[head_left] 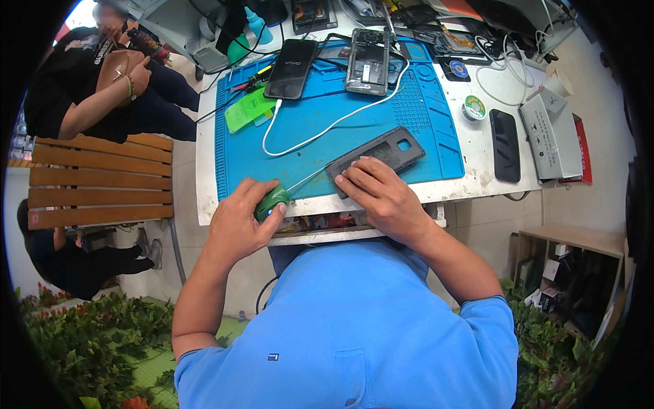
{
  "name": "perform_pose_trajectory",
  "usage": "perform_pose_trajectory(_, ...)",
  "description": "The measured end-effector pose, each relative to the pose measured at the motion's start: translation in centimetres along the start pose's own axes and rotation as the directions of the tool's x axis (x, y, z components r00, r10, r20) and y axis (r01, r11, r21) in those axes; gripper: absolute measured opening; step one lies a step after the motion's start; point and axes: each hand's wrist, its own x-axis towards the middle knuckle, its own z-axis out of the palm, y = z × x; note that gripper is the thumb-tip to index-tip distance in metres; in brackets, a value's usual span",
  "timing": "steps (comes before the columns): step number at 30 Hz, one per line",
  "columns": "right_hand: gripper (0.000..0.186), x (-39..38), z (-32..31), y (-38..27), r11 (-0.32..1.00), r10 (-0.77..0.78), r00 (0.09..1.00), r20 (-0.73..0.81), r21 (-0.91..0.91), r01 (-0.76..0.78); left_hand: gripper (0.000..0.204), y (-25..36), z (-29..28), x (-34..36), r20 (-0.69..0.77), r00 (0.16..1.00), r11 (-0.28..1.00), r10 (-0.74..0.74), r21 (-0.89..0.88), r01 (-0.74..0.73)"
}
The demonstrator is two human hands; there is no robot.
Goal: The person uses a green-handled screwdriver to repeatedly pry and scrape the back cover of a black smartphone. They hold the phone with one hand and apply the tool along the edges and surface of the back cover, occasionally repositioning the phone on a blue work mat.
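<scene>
My left hand is wrapped round a green squeeze-bulb tool near the front edge of the blue mat. Its thin, pale nozzle reaches toward the left end of a dark grey phone back cover. My right hand grips that cover from the near side, its fingers curled over the face. Behind them a white cable loops across the mat to a dark phone, beside an opened phone. A bright green card lies at the mat's left.
Phone parts and cables crowd the bench's back. A solder spool, a black phone and a white box stand or lie at the right. Other people are at the left by a slatted wooden bench.
</scene>
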Motion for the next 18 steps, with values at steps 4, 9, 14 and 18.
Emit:
perform_pose_trajectory(4,0.043,-0.1,0.1,-0.1,1.000,0.001,1.000,-0.008,-0.007,-0.001,0.039,0.3,-0.1,-0.1,0.005,1.000,1.000,-0.012,-0.026,0.013)
perform_pose_trajectory(9,0.043,-0.2,0.1,0.0,1.000,0.003,1.000,-0.004,-0.008,-0.003,0.039,0.1,0.0,-0.1,0.001,1.000,1.000,-0.011,-0.028,0.011)
perform_pose_trajectory(14,0.043,-0.2,-0.1,-0.1,1.000,0.006,1.000,-0.014,-0.008,-0.006,0.040,0.0,0.2,0.4,0.000,1.000,1.000,0.010,-0.009,-0.010)
perform_pose_trajectory(18,0.044,-0.3,-0.1,0.0,1.000,0.001,1.000,-0.023,0.006,-0.001,0.039,0.1,0.2,0.9,0.011,1.000,1.000,0.019,-0.007,-0.019)
